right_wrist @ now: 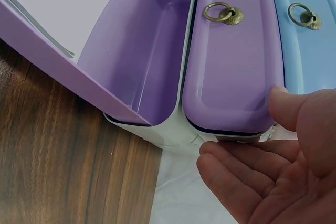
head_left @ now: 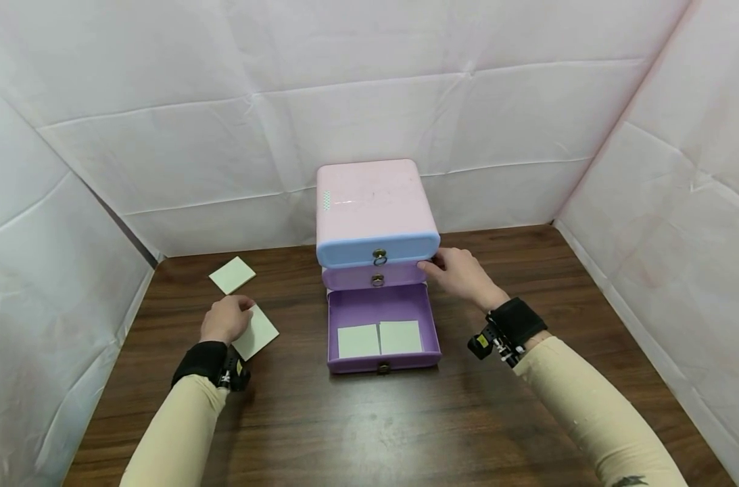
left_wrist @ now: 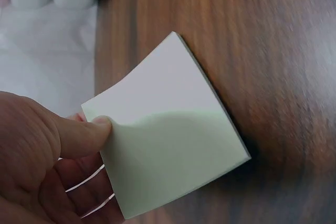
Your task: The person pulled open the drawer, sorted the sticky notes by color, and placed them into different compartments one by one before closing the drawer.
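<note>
Pinched between thumb and fingers, a pale green square pad of sticky notes [left_wrist: 168, 135] sits in the left hand [head_left: 224, 319], its top sheet curling, low over the dark wood-grain counter [head_left: 369, 419]. Right hand [head_left: 460, 274], fingers fairly straight, touches the side of the glossy plastic drawer unit [head_left: 372, 203] at the shut lilac middle drawer [right_wrist: 231, 77]. Its purple bottom drawer [head_left: 383, 308] stands pulled out, two pads [head_left: 378, 338] lying flat inside. Another pad [head_left: 232, 274] lies apart.
</note>
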